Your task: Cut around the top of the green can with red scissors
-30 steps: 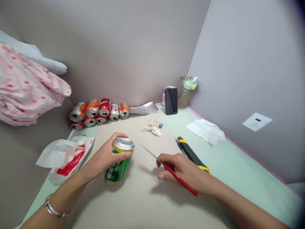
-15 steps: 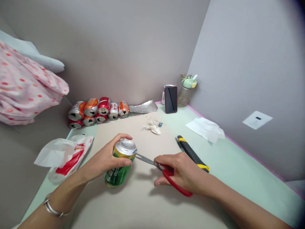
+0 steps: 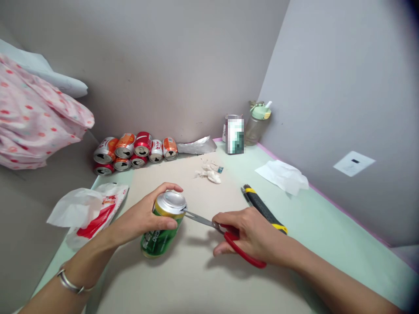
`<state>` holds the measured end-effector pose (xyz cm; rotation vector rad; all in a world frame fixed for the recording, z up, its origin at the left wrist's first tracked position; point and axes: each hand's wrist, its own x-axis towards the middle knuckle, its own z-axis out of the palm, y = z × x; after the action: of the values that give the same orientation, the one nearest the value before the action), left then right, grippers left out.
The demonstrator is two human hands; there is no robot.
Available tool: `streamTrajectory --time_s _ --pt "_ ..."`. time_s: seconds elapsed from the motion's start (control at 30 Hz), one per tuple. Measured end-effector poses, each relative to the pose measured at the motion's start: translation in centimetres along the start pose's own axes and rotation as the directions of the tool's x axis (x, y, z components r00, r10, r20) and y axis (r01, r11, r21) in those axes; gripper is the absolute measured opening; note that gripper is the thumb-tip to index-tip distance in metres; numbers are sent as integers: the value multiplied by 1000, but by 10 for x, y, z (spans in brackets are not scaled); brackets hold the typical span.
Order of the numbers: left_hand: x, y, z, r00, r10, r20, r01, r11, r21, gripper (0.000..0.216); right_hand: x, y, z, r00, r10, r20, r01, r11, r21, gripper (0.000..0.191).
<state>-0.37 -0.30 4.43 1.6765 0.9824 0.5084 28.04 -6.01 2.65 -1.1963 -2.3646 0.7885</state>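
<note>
My left hand [image 3: 144, 216] is wrapped round a green drink can [image 3: 163, 226] that lies tilted on a beige board [image 3: 196, 279], its silver end facing right. My right hand [image 3: 250, 233] grips red-handled scissors [image 3: 225, 237]. The scissor blades point left and their tips touch the rim of the can's silver end. A silver bangle sits on my left wrist.
A black and yellow utility knife [image 3: 263, 209] lies just behind my right hand. Several empty cans [image 3: 134, 150] are stacked against the back wall. A plastic bag [image 3: 88, 211] lies left, a tissue [image 3: 283, 176] right, a bottle [image 3: 257, 122] in the corner, and pink cloth [image 3: 39, 117] hangs far left.
My right hand brought the scissors left from mid-air until the tips met the can's rim. My left hand tipped the can slightly further over.
</note>
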Motion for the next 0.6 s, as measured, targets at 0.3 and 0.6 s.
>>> streamTrajectory --time_s 0.3,0.6 --pt "0 5 6 997 -24 67 25 1000 -4 70 0 1 1 999 -29 28 29 1000 4 47" --pt "-2 11 7 985 -64 160 66 998 -3 69 -2 3 5 998 -61 11 61 998 20 38"
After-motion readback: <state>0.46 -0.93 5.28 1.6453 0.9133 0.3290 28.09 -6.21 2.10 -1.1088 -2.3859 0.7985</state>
